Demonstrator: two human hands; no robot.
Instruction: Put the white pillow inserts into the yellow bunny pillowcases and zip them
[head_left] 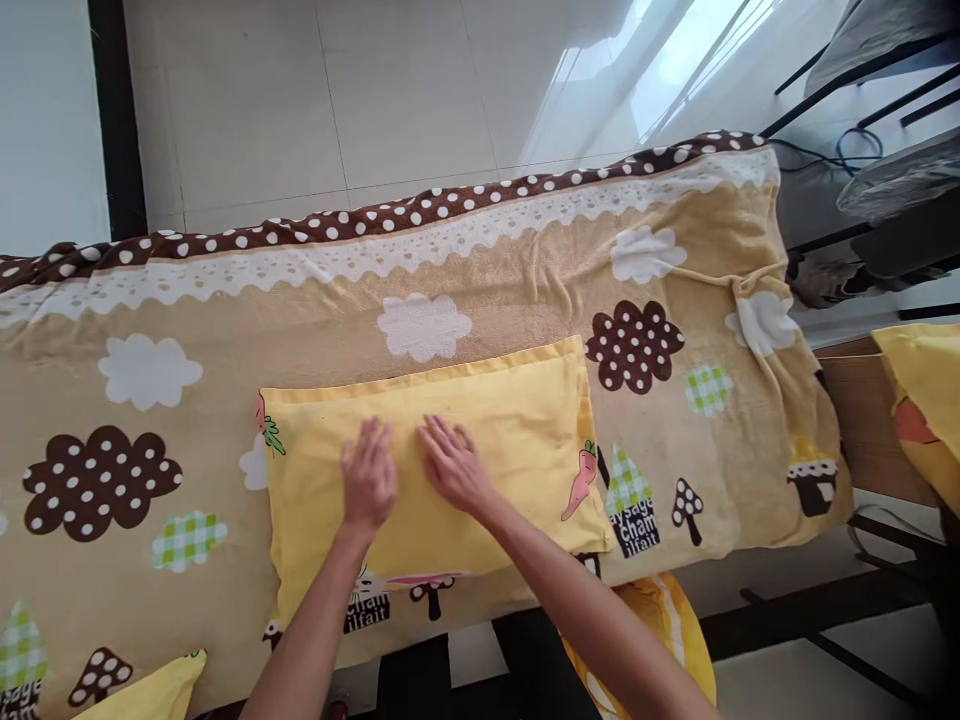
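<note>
A yellow pillowcase (510,430) with printed carrots lies flat in front of me on a beige patterned blanket (300,340). Over its left middle is my left hand (370,478), palm down with fingers stretched out. My right hand (454,460) is just to the right of it, also palm down, its fingers extended and a little blurred. Neither hand holds anything. Whether the palms press on the cloth or hover just above it, I cannot tell. My forearms hide part of the pillowcase's near edge.
Another yellow cloth (150,690) lies at the lower left. More yellow fabric (926,390) rests on a wooden surface (862,430) at the right. A yellow cushion (660,640) is below the blanket's near edge. Dark metal frames (862,90) and a blue cable (855,150) stand upper right.
</note>
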